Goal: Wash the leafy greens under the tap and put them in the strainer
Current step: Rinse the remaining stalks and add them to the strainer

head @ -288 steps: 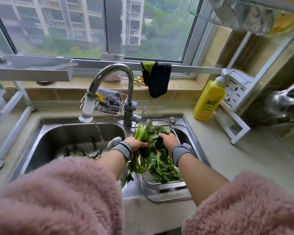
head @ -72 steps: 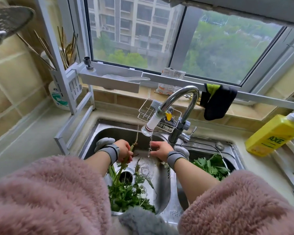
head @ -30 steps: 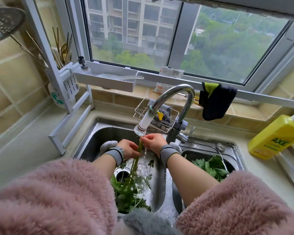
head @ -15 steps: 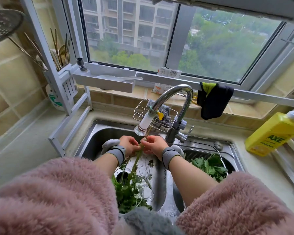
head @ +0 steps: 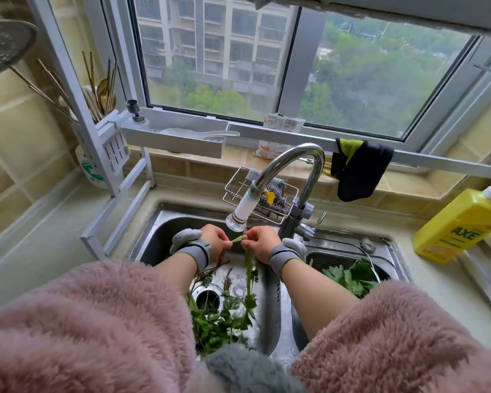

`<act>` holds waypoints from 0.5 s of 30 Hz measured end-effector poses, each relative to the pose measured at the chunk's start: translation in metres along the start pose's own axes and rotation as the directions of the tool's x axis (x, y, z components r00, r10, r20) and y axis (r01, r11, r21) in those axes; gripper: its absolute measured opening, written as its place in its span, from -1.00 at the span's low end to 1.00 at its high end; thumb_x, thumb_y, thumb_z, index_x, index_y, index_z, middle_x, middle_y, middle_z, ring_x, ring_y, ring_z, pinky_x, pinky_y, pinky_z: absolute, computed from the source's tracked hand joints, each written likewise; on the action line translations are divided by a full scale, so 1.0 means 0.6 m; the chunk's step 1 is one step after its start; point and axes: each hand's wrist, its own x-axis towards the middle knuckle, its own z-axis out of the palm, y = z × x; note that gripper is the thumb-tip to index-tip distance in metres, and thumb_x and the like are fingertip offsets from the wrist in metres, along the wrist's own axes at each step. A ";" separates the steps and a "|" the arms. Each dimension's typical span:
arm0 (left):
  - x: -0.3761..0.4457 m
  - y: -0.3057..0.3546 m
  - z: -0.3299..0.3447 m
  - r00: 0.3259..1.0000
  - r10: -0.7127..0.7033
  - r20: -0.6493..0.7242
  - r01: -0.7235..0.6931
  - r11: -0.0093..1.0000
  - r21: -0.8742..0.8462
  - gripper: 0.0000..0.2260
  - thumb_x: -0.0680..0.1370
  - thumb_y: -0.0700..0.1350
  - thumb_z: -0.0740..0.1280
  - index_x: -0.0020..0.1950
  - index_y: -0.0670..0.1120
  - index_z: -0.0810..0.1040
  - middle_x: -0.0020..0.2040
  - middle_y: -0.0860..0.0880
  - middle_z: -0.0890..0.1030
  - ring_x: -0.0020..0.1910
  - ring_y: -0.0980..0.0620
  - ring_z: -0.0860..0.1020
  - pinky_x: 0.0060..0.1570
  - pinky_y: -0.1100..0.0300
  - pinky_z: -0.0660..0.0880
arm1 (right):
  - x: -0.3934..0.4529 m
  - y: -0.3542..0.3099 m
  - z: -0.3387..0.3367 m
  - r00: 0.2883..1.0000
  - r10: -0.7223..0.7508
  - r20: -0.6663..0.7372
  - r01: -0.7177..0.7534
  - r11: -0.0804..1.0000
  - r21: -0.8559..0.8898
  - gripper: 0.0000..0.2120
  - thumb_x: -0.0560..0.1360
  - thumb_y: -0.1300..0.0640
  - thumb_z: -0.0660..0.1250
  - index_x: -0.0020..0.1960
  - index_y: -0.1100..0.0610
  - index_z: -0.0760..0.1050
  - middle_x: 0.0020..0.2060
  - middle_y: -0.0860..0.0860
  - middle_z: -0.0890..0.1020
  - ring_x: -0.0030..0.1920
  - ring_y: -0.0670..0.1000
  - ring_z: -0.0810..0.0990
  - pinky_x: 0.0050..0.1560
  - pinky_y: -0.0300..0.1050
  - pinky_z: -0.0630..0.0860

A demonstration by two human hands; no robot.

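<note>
A pale green stalk (head: 240, 238) is pinched at its upper end between the left hand (head: 215, 241) and the right hand (head: 260, 243), fingers of both curled round it, directly under the tap nozzle (head: 240, 215). The stem hangs down from the grip, thin and light green, w/ dark, ragged leaves at the bottom. More leafy greens (head: 221, 321) are heaped in the left basin (head: 159, 236) near the drain (head: 207, 300), wet and tangled; a few thin stems are draped beside the left wrist. A 2nd batch of washed greens (head: 349, 277) is seen lying in the strainer (head: 335, 258), set in the right basin. Water flow is hard to make out, poss. a thin stream.

Both wrists are wrapped in grey bands; fluffy pink sleeves fill the foreground. The sink is steel, sunk in a beige counter (head: 40, 231). A yellow detergent bottle (head: 459, 225) stands at right, a dark cloth (head: 360, 171) is hung on a rail, a wire sponge rack (head: 261, 199) sits behind the tap, and chopsticks (head: 97, 86) are held in a white rack at left. A window w/ apt blocks and trees is behind.
</note>
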 end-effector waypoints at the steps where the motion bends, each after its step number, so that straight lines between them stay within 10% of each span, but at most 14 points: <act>1: -0.003 0.005 0.001 1.000 -0.011 0.015 0.011 1.000 -0.018 -0.78 0.56 -0.23 0.29 -0.30 -0.13 0.47 -0.42 -0.08 0.50 -0.46 0.03 0.45 -0.40 0.23 0.46 | -0.002 -0.003 0.002 1.000 0.027 -0.011 -0.027 1.000 0.000 -0.83 0.51 0.17 0.32 0.05 0.22 0.58 -0.20 0.02 0.55 -0.17 -0.01 0.49 -0.05 -0.13 0.47; 7: -0.006 -0.001 -0.001 0.997 -0.052 0.063 0.056 0.996 -0.067 -0.77 0.59 -0.26 0.23 -0.28 -0.17 0.43 -0.41 -0.11 0.49 -0.59 0.11 0.49 -0.51 0.30 0.45 | 0.009 0.023 -0.004 0.967 0.252 -0.025 -0.249 0.965 0.085 -0.83 0.54 0.17 0.27 -0.16 0.22 0.57 -0.13 0.11 0.64 -0.16 0.03 0.56 0.08 -0.07 0.53; 11: -0.001 -0.004 -0.001 0.998 -0.021 0.056 0.029 0.990 -0.135 -0.79 0.57 -0.27 0.27 -0.28 -0.17 0.49 -0.44 -0.05 0.53 -0.63 0.20 0.48 -0.55 0.36 0.41 | -0.007 0.019 -0.008 0.970 0.203 0.130 -0.241 0.834 0.497 -0.80 0.58 0.25 0.21 -0.23 0.18 0.42 -0.28 0.07 0.55 -0.33 -0.02 0.51 -0.34 -0.25 0.51; 15: -0.001 0.007 0.008 0.999 0.005 0.051 0.004 0.985 -0.170 -0.80 0.56 -0.25 0.29 -0.27 -0.14 0.52 -0.39 -0.06 0.54 -0.43 0.08 0.50 -0.54 0.36 0.44 | -0.018 0.004 -0.009 0.993 0.080 0.090 -0.116 0.842 0.527 -0.86 0.56 0.13 0.27 -0.11 0.19 0.48 -0.29 0.04 0.51 -0.32 -0.09 0.48 -0.29 -0.20 0.50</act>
